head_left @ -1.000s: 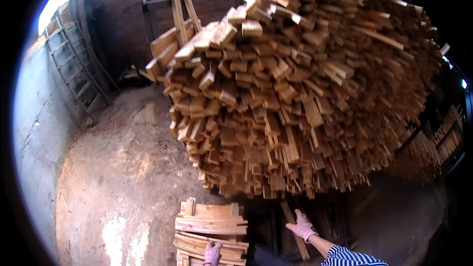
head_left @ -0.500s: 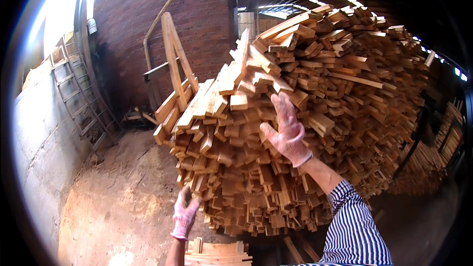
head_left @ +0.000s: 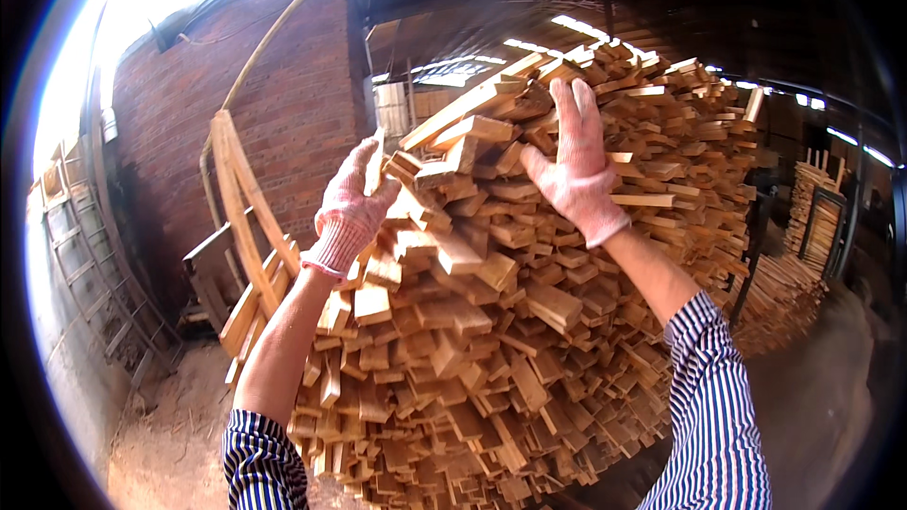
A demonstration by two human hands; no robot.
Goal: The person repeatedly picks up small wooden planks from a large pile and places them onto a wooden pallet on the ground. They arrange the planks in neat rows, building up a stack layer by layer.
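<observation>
A large pile of sawn wooden strips (head_left: 529, 297) fills the middle of the view, its cut ends facing me. My left hand (head_left: 351, 212), in a pinkish knitted glove, is raised at the pile's upper left. Its fingers are stretched up with the thumb apart, close beside a pale upright strip end (head_left: 376, 162); whether they touch it I cannot tell. My right hand (head_left: 578, 170), gloved alike, is held before the upper middle of the pile. Its fingers point up and its thumb is spread, with nothing in it.
Two long boards (head_left: 244, 208) lean at the pile's left, before a brick wall (head_left: 255, 85). A ladder (head_left: 99, 255) rests against the pale wall at far left. More stacked strips (head_left: 779, 293) stand at the right, under a dark roof. Bare floor (head_left: 175, 434) shows lower left.
My left hand has risen from low beside the pile to its upper left. My right hand has moved up a little. The view has swung up and right.
</observation>
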